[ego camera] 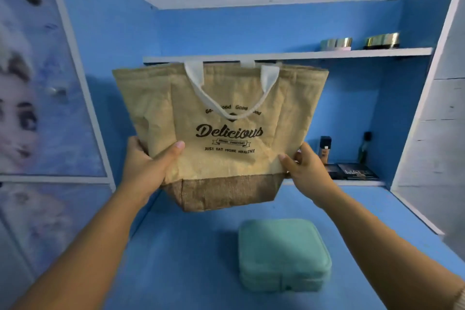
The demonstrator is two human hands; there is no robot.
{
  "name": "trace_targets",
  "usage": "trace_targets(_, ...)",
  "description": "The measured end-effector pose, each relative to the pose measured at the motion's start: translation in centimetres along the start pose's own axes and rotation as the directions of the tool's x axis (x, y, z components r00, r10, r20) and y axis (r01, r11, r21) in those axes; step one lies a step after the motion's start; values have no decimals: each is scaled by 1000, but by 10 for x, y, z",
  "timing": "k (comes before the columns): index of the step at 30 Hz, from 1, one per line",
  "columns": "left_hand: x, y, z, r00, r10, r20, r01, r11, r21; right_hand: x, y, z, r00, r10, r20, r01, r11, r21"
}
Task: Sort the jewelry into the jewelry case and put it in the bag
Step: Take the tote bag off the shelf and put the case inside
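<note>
The tan tote bag with white handles hangs upright above the middle of the blue desk, the left hand gripping its lower left side, the right hand its lower right. The square mint-green jewelry case lies on the desk toward the front edge, before the bag. At the back right corner lie flat black palettes.

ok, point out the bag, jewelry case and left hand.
bag [222,133]: head view, front panel, on the printed logo.
jewelry case [283,246]: head view, middle of the lid.
left hand [148,166]: head view, back of the hand.
</note>
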State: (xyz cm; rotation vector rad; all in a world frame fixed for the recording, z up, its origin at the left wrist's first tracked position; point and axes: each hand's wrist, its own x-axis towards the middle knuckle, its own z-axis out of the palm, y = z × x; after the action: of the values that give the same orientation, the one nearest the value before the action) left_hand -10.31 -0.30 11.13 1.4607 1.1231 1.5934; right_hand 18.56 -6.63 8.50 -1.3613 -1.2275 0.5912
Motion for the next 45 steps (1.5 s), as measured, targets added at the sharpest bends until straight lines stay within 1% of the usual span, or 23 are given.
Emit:
trace_targets(3, -19, -38, -18, 997, -70, -25, 70, 997, 12, -25, 25, 14, 993, 75, 96, -77, 997, 24)
trace_targets(5, -29, -56, -28, 992, -118, -49, 118, 993, 1, -42, 37, 20, 980, 94, 174, -93, 996, -16)
trace_targets(7, -37, -71, -35, 987, -144, -67, 145, 989, 11, -57, 43, 19, 967, 99, 237, -61, 985, -163)
trace_targets(8, -40, -76, -37, 986, -146, -83, 147, 989, 8, -63, 43, 16, 958, 113, 264, -35, 958, -283)
trace_targets(9, -43, -79, -39, 983, -147, -112, 149, 989, 15, -68, 42, 11, 943, 153, 295, -10, 901, -434)
trace_targets(11, -49, -80, -40, 973, -136, -185, 144, 989, 29, -79, 39, 1, 894, 239, 379, 110, 704, -702)
trace_targets(12, -53, -79, -39, 967, -124, -221, 134, 990, 33, -86, 38, -4, 865, 264, 425, 188, 615, -766)
trace_targets(13, -57, -75, -37, 961, -109, -255, 121, 992, 34, -92, 39, -8, 844, 278, 459, 240, 570, -786)
trace_targets(14, -62, -72, -34, 951, -93, -294, 109, 993, 36, -98, 43, -14, 835, 278, 475, 260, 562, -785)
trace_targets(20, -93, -77, -15, 901, -57, -430, 74, 997, 23, -123, 50, -36, 874, 177, 452, 261, 613, -745)
trace_targets(24, -96, -89, -14, 900, -73, -430, 86, 996, 11, -133, 45, -53, 831, 205, 517, 268, 666, -696)
trace_targets(27, -83, -100, -19, 948, -89, -307, 109, 993, 49, -135, 39, -68, 775, 303, 555, 275, 629, -727)
trace_targets(30, -76, -108, -18, 987, -122, -100, 135, 982, 133, -134, 39, -77, 736, 390, 553, 283, 565, -775)
trace_targets(32, -74, -111, -19, 984, -180, 9, 177, 976, 128, -134, 35, -82, 704, 417, 575, 263, 599, -756)
trace_targets(33, -74, -110, -20, 976, -211, 50, 204, 972, 118, -134, 29, -84, 702, 409, 583, 217, 657, -722)
trace_targets(34, -70, -110, -24, 969, -233, 79, 224, 969, 107, -131, 21, -85, 725, 380, 574, 143, 733, -665)
trace_targets(35, -66, -107, -28, 967, -236, 92, 229, 970, 81, -126, 13, -84, 777, 322, 541, 74, 807, -586)
trace_targets(36, -61, -100, -32, 972, -221, 80, 221, 975, 17, -119, 7, -82, 849, 245, 468, 22, 869, -495)
trace_targets(38, -45, -77, -37, 986, -166, -33, 160, 978, -131, -94, -2, -73, 969, 111, 220, -23, 929, -369)
trace_targets(40, -29, -47, -36, 980, -108, -169, 81, 984, -157, -63, -8, -61, 999, 29, 33, -17, 947, -321)
trace_targets(42, -17, -16, -33, 975, -64, -211, 74, 997, 39, -33, -15, -49, 1000, 25, 14, -20, 963, -270)
trace_targets(43, -12, -2, -30, 977, -102, -188, 128, 983, 130, -19, -19, -43, 998, 43, 39, -32, 968, -249)
trace_targets(45, 0, 15, -26, 954, -284, -101, 298, 934, 198, 3, -28, -31, 993, 59, 99, -32, 967, -255)
